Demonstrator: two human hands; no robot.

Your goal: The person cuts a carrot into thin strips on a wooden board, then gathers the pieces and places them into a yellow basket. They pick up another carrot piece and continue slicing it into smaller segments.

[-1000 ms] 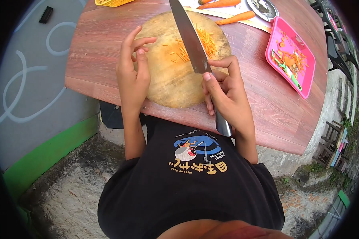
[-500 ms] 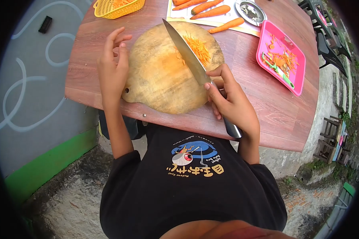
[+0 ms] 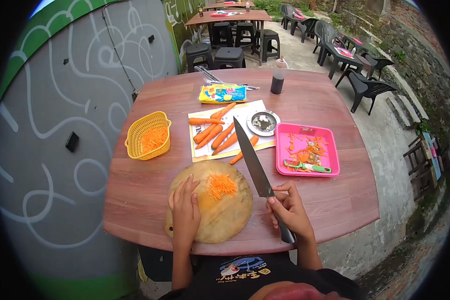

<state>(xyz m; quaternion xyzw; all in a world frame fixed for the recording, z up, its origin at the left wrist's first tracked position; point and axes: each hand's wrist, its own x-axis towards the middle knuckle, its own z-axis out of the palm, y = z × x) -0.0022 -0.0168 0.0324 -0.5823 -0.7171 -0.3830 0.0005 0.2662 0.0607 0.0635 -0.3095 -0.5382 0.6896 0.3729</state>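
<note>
My right hand [image 3: 289, 212] is closed round the handle of a large knife [image 3: 252, 162], whose blade points up and away, just right of the round wooden board [image 3: 220, 217]. Over the left part of that board is my left hand [image 3: 186, 207], fingers extended and nothing in them. A small pile of shredded carrot [image 3: 221, 186] lies on the board, right of my left fingertips. More shreds fill a yellow basket [image 3: 135, 135] at the left.
Whole carrots [image 3: 202, 135] lie on a paper sheet [image 3: 255, 106] behind the board, beside a metal ashtray [image 3: 263, 123]. A pink tray [image 3: 333, 150] at the right holds peelings and a green peeler [image 3: 315, 168]. Farther back are a yellow packet [image 3: 222, 93] and a sauce bottle [image 3: 278, 80].
The view has tilted up, showing more of the table and the surroundings. My left hand has moved over the board's left part; the knife has moved right, off the board.
</note>
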